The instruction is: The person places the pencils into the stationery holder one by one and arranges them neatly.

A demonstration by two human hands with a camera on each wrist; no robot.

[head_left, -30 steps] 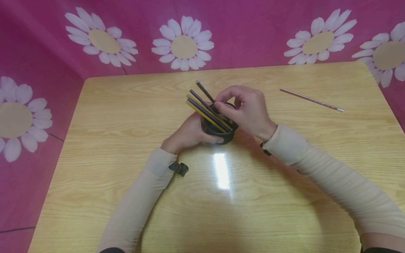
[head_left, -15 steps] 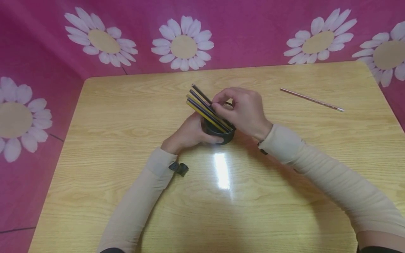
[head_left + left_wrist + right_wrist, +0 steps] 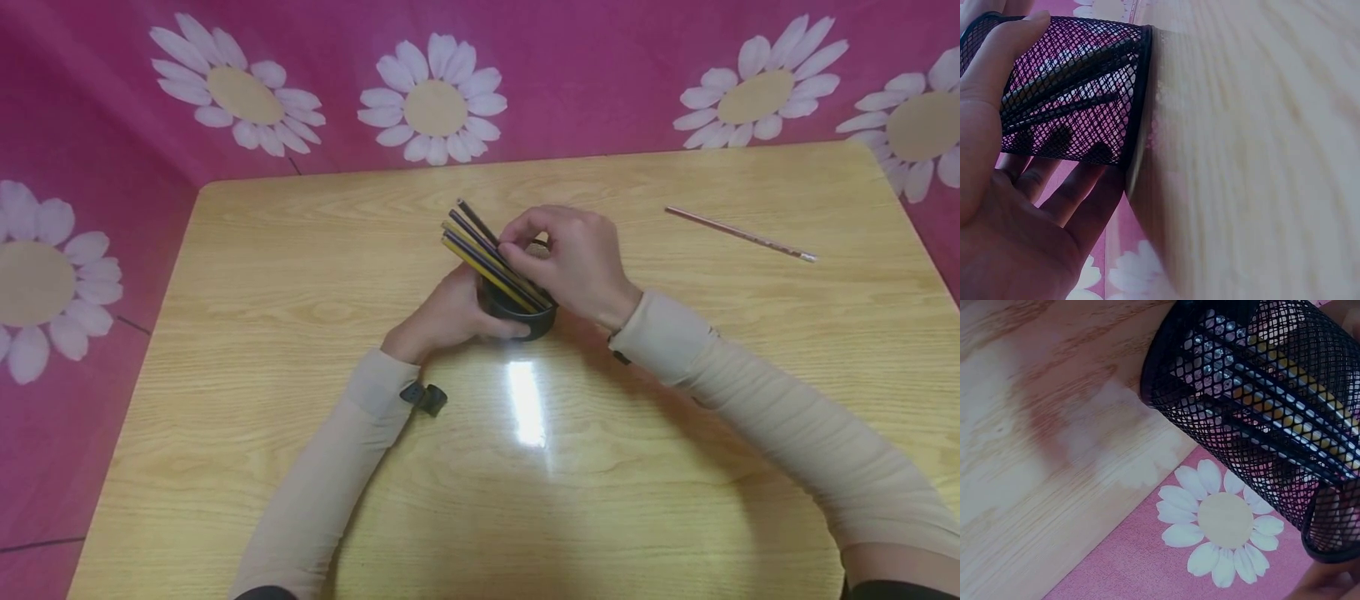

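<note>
A black mesh pencil cup (image 3: 534,327) stands on the table, with several yellow-and-black striped and dark pencils (image 3: 480,260) leaning to the left out of it. My left hand (image 3: 446,315) grips the cup from its left side; in the left wrist view, its thumb and fingers lie around the mesh wall (image 3: 1079,69). Over the cup's rim, my right hand (image 3: 577,265) pinches a dark pencil (image 3: 477,221) between thumb and forefinger. That pencil's lower end is hidden behind the hand. Through the mesh (image 3: 1241,437) in the right wrist view, pencils show slanting inside.
A thin pinkish pencil (image 3: 738,232) with a white end lies on the wooden table (image 3: 300,250), to the right of the cup. A pink cloth with white daisies (image 3: 585,75) hangs behind the table and along its left side.
My right hand has shifted slightly left, bringing the dark pencil closer to the others in the cup. The left hand keeps its grip on the cup.
</note>
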